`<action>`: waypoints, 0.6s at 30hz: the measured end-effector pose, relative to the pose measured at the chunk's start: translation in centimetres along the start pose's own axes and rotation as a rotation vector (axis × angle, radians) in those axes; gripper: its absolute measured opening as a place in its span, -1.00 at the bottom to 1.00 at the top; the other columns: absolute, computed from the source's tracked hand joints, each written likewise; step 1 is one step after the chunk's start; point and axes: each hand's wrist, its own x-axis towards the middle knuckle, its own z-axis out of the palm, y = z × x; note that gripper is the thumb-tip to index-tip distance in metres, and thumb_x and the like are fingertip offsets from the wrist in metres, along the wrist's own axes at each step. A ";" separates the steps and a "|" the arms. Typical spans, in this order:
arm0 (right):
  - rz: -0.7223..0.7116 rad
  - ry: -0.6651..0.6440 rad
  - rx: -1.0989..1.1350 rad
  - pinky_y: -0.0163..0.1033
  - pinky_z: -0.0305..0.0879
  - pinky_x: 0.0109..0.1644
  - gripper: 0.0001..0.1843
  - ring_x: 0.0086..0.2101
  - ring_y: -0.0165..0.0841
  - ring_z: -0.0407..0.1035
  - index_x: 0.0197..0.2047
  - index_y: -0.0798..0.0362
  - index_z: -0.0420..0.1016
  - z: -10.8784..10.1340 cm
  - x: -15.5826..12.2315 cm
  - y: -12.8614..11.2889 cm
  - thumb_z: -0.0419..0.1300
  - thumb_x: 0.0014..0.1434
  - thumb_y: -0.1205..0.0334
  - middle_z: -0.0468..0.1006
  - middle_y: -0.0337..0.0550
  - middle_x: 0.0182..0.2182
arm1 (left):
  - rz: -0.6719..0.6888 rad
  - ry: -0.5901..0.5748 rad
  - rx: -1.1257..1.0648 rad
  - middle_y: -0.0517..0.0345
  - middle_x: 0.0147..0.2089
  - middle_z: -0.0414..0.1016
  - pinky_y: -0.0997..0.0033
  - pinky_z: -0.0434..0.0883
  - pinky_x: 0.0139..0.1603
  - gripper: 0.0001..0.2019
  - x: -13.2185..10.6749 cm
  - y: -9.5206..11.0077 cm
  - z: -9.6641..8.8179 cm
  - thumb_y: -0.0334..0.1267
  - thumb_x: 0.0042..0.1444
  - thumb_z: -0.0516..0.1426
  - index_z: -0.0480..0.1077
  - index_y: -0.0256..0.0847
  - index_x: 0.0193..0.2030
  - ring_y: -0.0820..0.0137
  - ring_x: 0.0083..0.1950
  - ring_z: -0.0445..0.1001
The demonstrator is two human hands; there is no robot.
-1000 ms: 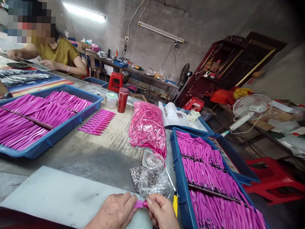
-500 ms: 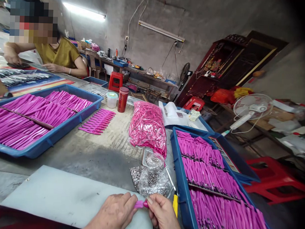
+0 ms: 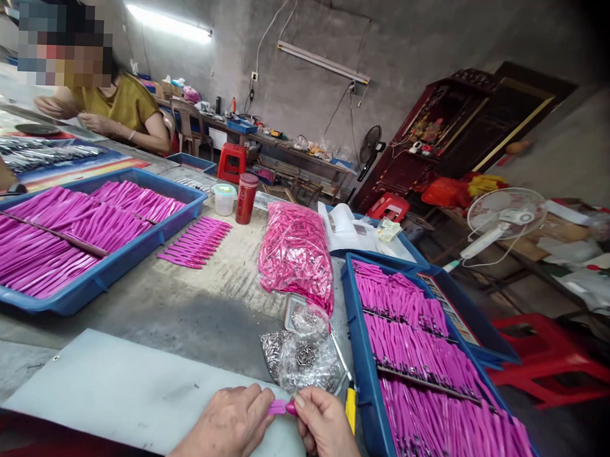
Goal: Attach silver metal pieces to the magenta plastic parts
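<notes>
Purple strip (image 3: 277, 407) sits clamped in my left fingers (image 3: 259, 401); my right fingers (image 3: 305, 408) pinch the dark-pink end piece (image 3: 291, 406), which could slip or skew if either grip loosens.

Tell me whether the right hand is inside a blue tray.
No, the right hand pinches a dark pink tip near the left hand, outside the blue tray.

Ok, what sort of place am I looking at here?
Probably a small assembly workshop: the left blue tray and the right blue tray hold rows of purple pieces, and a clear bag of pink parts sits on the worktable.
</notes>
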 end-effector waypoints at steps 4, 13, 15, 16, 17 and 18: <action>-0.001 -0.003 0.000 -0.41 -0.23 -0.67 -0.38 -0.75 -0.61 -0.07 -0.56 0.09 0.29 0.0 0.0 0.0 0.17 -0.25 -0.39 0.19 -0.44 -0.77 | -0.004 0.002 0.004 0.25 -0.54 0.34 0.46 0.30 -0.59 -0.70 0.0 0.2 -0.1 -0.30 0.30 -0.28 0.21 -0.17 -0.32 0.42 -0.59 0.39; -0.014 0.023 -0.017 -0.41 -0.24 -0.67 -0.39 -0.74 -0.61 -0.09 -0.58 0.07 0.27 0.4 -0.2 -0.2 0.18 -0.24 -0.38 0.17 -0.44 -0.77 | -0.009 -0.014 -0.032 0.24 -0.54 0.34 0.45 0.29 -0.60 -0.70 -0.1 0.3 0.3 -0.30 0.29 -0.27 0.20 -0.17 -0.34 0.41 -0.59 0.39; -0.017 0.022 -0.020 -0.41 -0.23 -0.67 -0.39 -0.74 -0.61 -0.09 -0.59 0.07 0.27 0.5 -0.2 -0.2 0.18 -0.25 -0.39 0.17 -0.44 -0.77 | -0.010 -0.017 -0.029 0.24 -0.54 0.34 0.44 0.30 -0.60 -0.69 0.0 0.3 0.4 -0.30 0.29 -0.28 0.21 -0.17 -0.34 0.40 -0.59 0.39; -0.015 0.020 -0.023 -0.41 -0.23 -0.67 -0.38 -0.74 -0.60 -0.10 -0.59 0.07 0.27 0.6 -0.2 -0.2 0.18 -0.26 -0.39 0.17 -0.44 -0.77 | -0.011 -0.020 -0.028 0.24 -0.54 0.34 0.44 0.30 -0.60 -0.70 0.0 0.3 0.4 -0.30 0.29 -0.27 0.21 -0.17 -0.34 0.40 -0.59 0.39; -0.016 0.019 -0.025 -0.41 -0.23 -0.67 -0.39 -0.74 -0.60 -0.10 -0.60 0.07 0.28 0.8 -0.2 -0.1 0.18 -0.26 -0.39 0.16 -0.44 -0.78 | -0.012 -0.022 -0.029 0.24 -0.54 0.34 0.44 0.30 -0.60 -0.70 0.0 0.4 0.4 -0.30 0.29 -0.27 0.20 -0.17 -0.34 0.40 -0.59 0.39; -0.023 0.018 -0.025 -0.41 -0.23 -0.67 -0.39 -0.74 -0.60 -0.10 -0.60 0.07 0.28 0.9 -0.2 0.0 0.19 -0.26 -0.39 0.16 -0.43 -0.78 | -0.011 -0.022 -0.031 0.24 -0.54 0.34 0.44 0.30 -0.60 -0.70 0.0 0.5 0.4 -0.29 0.29 -0.27 0.20 -0.17 -0.35 0.40 -0.59 0.39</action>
